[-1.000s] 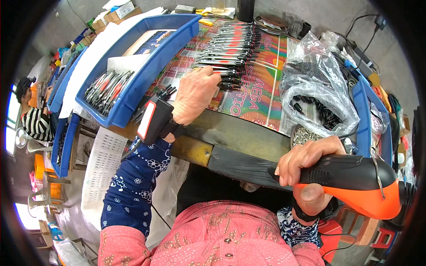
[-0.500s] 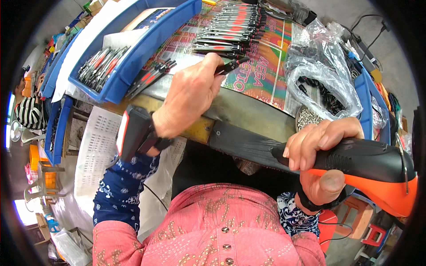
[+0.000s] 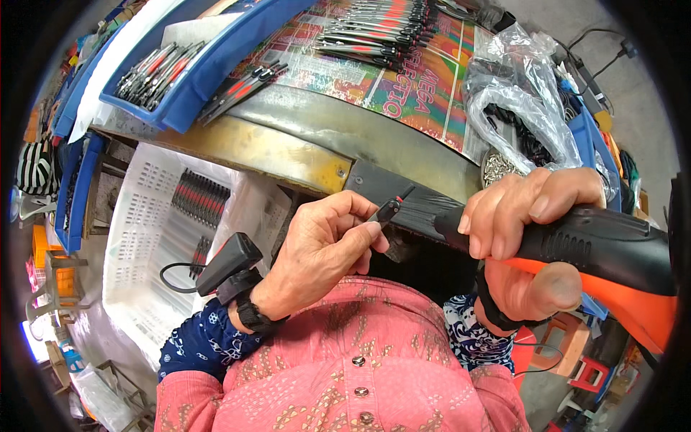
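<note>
My left hand [image 3: 324, 241], low at the bench edge, pinches a slim black tool with a bit of red [image 3: 389, 210] between thumb and fingers. My right hand [image 3: 518, 212] is wrapped round a black-and-orange power screwdriver [image 3: 590, 248]. Its nose points left toward the slim tool, apart from it. Several similar slim black, silver and red tools [image 3: 378, 32] lie in a row on the printed sheet at the back. A few more form a small stack [image 3: 243, 90] beside the blue bin. Their exact kind I cannot make out.
A blue bin [image 3: 180, 108] at the back left holds more slim tools. Below it stands a white plastic crate [image 3: 126, 245] with rows of them. At right are a clear plastic bag [image 3: 504, 79] with black parts and a pile of small screws [image 3: 497, 167].
My left hand has come down from the row at the back to the bench edge, bringing the slim tool toward the power screwdriver. My right hand keeps its grip. The crate is now more visible.
</note>
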Tool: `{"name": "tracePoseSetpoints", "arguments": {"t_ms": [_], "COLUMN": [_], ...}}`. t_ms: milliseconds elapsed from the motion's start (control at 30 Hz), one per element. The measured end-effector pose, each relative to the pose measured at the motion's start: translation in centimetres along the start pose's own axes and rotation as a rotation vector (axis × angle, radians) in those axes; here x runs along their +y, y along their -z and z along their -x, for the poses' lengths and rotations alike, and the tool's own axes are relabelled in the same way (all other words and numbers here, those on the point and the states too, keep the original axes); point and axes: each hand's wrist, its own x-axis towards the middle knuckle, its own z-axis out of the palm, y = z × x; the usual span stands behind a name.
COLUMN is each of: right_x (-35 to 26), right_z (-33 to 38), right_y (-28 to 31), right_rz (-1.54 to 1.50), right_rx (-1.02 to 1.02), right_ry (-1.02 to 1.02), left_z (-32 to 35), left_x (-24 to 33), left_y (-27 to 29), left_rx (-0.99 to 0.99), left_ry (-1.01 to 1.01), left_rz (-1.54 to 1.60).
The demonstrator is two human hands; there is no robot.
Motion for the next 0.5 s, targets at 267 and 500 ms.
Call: {"name": "tracePoseSetpoints", "arguments": {"t_ms": [267, 500], "right_x": [0.8, 0.9], "right_z": [-0.4, -0.4], "right_y": [-1.2, -2.0], "right_rz": [-0.003, 0.068], "right_rx": [-0.040, 0.034], "right_ry": [-0.003, -0.115], "left_z": [0.2, 0.1], "left_x": [-1.6, -2.1], "left_y": [-0.3, -0.8], "left_rx": [0.050, 0.099], "left_ry": [0.074, 0.151], "left_rz": [0.157, 0.216]}}
